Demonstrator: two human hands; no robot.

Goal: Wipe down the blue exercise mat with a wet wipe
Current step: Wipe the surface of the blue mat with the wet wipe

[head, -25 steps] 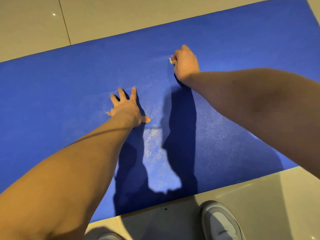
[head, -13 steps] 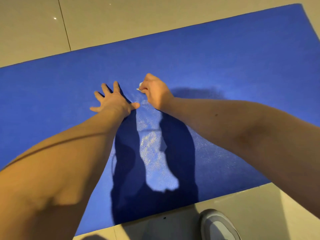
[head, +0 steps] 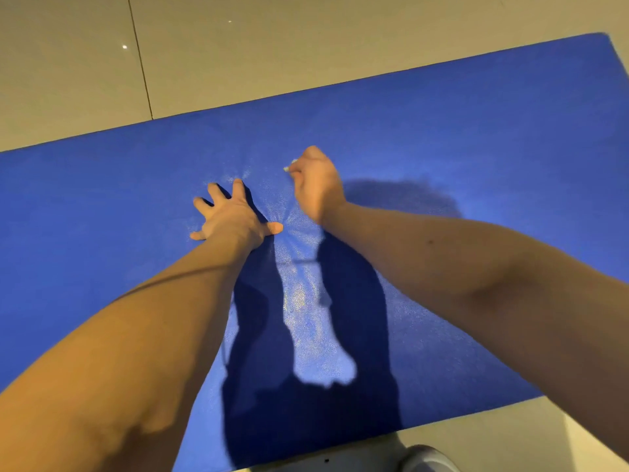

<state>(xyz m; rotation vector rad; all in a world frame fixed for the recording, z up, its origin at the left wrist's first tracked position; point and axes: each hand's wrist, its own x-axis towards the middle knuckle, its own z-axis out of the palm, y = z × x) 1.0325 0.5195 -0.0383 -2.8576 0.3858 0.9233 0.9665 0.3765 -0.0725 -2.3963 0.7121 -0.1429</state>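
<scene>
The mat (head: 476, 137) lies flat on the floor (head: 68, 63), running across the view from left to right, and both hands are on its middle. The right hand (head: 316, 185) is curled into a fist round the wipe (head: 289, 166), knuckles down against the mat. Only a small white scrap of the wipe shows at the left side of the fist; the fingers hide the rest. The left hand (head: 231, 216) lies palm down on the mat just left of the right one, with its fingers straight and spread. It holds nothing, and its thumb points toward the right wrist without touching it.

There is one mat, one wipe and two hands. One shoe (head: 429, 459) shows at the bottom edge, on the floor just off the mat's near side.

Both bare forearms reach in from the lower corners and cover parts of the mat. Their shadows darken the strip between the hands and the near edge, with a glinting patch of mat between them. A tile joint crosses the floor beyond the mat
</scene>
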